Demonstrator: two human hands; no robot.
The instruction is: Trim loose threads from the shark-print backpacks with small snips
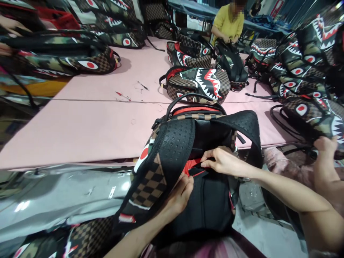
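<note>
"Two bare hands are on the backpack, then. Where is it, exactly?"

"In front of the person, strap side facing them, its top reaching over the near edge of the pink table. Another bag with a toothy print lies on the table just beyond."

"And the fingers?"

"The right hand has thumb and forefinger nearly together, pinching what looks like the black edge of an opening in the back. The left hand is bent, fingertips at the red cloth beside it. I can't tell whether they grip it or only press."

"How would you handle that spot well?"

"Lightly, I'd say. Let one hand steady the cloth while the other works the edge in small pinches. Pull both ways at once and the cloth could bunch, or the opening could stretch."

"Would the straps bother you?"

"They might. The wide shoulder strap arches right above the left hand, so I'd ease it aside if it blocked the view. The bag looks soft too, so I'd brace it against the table edge to stop it sagging."
</note>
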